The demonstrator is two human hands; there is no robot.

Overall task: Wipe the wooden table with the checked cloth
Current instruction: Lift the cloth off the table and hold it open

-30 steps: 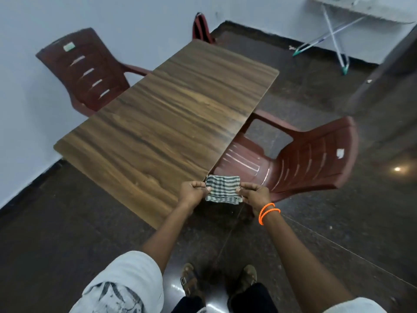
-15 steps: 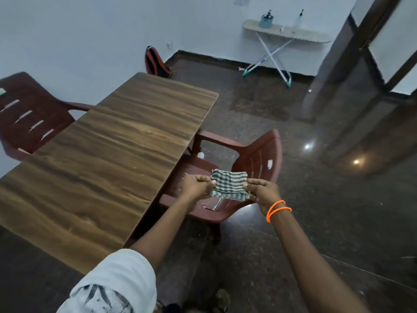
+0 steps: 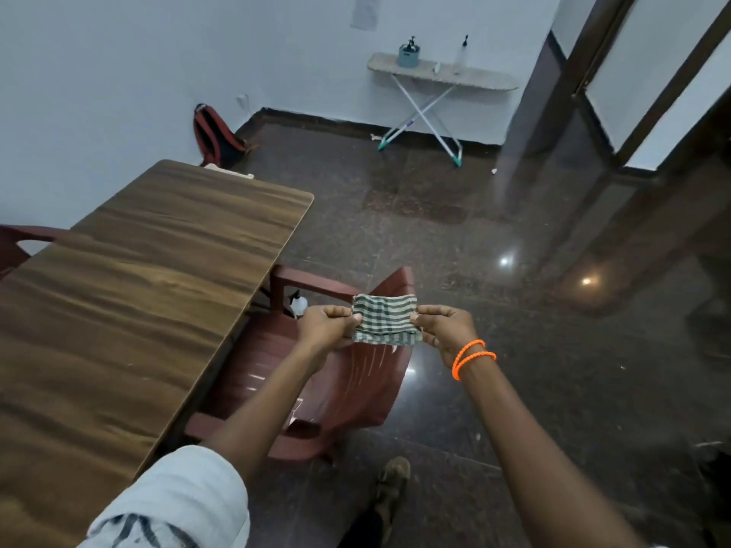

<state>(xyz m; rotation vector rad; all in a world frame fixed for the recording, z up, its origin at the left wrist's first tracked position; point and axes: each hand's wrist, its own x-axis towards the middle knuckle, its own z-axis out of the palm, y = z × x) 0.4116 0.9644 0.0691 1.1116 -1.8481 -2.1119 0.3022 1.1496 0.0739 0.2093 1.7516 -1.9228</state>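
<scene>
A person stands beside a wooden desk [image 3: 130, 294], holding a folded checked cloth [image 3: 384, 319] in the air between both hands. The left hand [image 3: 325, 325] pinches the cloth's left edge between thumb and curled fingers; the right hand [image 3: 445, 328] pinches the right edge the same way, so each grip is closed on the cloth and the fabric is drawn flat between them. Two orange bands [image 3: 470, 355] circle the right wrist. The cloth hangs clear of the desk, off its right side and above a dark red plastic chair [image 3: 336, 389] that is tucked against the desk's long edge. The desk's grained top runs away to the left of the hands, and the arm of a second red chair [image 3: 17, 241] shows at its far side. A pale patterned sleeve [image 3: 174, 504] covers the person's left shoulder, and one shoe [image 3: 391, 474] shows on the dark polished floor [image 3: 474, 409]. At the far wall stands an ironing board [image 3: 439, 75] on crossed legs with a small blue container [image 3: 409, 55] and a bottle [image 3: 461, 53] on it. A red and black bag [image 3: 215, 134] leans in the corner past the desk's end. Dark-framed doors [image 3: 633, 112] fill the right side.
</scene>
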